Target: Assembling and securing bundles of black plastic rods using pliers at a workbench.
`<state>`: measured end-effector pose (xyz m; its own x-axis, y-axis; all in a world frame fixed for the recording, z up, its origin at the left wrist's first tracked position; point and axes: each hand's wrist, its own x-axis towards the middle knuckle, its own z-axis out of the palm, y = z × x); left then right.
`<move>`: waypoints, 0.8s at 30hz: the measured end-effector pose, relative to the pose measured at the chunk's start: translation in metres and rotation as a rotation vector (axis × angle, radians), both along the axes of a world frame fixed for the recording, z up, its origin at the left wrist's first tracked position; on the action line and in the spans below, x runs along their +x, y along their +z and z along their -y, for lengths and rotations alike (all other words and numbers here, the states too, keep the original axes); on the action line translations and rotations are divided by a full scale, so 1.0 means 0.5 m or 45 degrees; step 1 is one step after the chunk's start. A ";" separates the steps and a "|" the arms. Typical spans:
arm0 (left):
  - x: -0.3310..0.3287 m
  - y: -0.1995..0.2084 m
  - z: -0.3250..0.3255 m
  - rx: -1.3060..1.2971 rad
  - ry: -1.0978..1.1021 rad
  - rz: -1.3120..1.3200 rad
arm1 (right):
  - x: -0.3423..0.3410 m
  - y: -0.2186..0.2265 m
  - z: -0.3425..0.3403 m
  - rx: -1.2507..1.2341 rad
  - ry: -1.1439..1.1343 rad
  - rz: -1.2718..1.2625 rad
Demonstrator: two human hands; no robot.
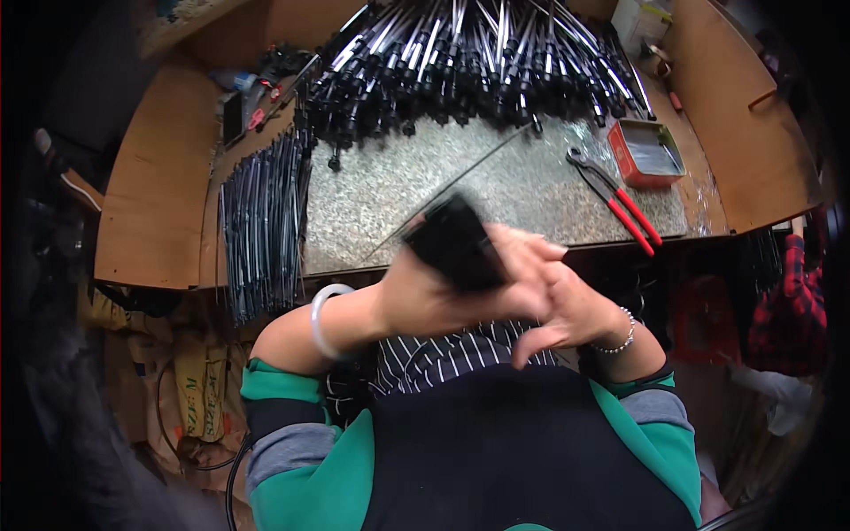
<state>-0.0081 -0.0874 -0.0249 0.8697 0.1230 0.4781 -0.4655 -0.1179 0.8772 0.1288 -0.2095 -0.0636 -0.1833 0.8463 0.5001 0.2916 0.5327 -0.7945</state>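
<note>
My left hand (pixel 421 296) and my right hand (pixel 553 296) meet in front of my chest, both closed on a black cylindrical part (pixel 453 241) that is blurred by motion. A thin metal rod (pixel 460 181) runs from this part up and to the right over the speckled stone worktop (pixel 398 199). A pale bangle sits on my left wrist and a bead bracelet on my right. The lower end of the black part is hidden between my palms.
A large pile of black and silver rod assemblies (pixel 460 57) lies across the back of the worktop. A bundle of thin dark rods (pixel 264 221) rests at the left. Red-handled pliers (pixel 620 199) and a red tin tray (pixel 648 150) lie at the right.
</note>
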 end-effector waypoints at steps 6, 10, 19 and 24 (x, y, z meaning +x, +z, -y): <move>0.074 0.024 -0.206 0.773 0.427 -0.158 | -0.012 -0.055 -0.025 -0.206 -0.254 -0.631; 0.112 -0.060 -0.408 1.571 1.508 -0.384 | -0.031 -0.089 -0.032 -0.163 -0.302 -0.902; 0.146 0.140 -0.486 1.526 1.739 0.506 | -0.052 -0.085 -0.026 -0.181 -0.506 -0.924; 0.112 0.365 -0.431 0.266 1.278 1.272 | -0.078 -0.069 -0.025 -0.140 -0.609 -0.906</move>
